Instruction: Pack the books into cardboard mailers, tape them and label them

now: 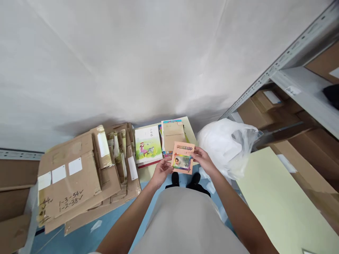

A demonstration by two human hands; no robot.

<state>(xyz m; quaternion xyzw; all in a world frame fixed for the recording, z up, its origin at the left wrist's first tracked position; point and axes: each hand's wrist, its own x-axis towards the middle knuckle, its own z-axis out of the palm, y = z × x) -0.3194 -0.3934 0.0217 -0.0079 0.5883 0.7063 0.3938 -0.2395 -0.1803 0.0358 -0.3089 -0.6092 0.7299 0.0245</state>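
A small orange booklet point(183, 157) with a colourful framed picture on its cover is held in both hands. My left hand point(160, 173) grips its lower left edge. My right hand point(202, 160) holds its right edge with fingers curled. Just beyond it, on a pale low table point(146, 172), lie a white and green picture book point(147, 144) and a stack of books topped by a brown cardboard parcel point(173, 135).
Flattened cardboard boxes point(79, 176) with handwritten numbers are piled at the left. A white plastic bag point(225, 144) sits at the right. Metal shelving point(291, 74) with cardboard boxes stands further right, over a pale green board point(280, 204). The floor is blue.
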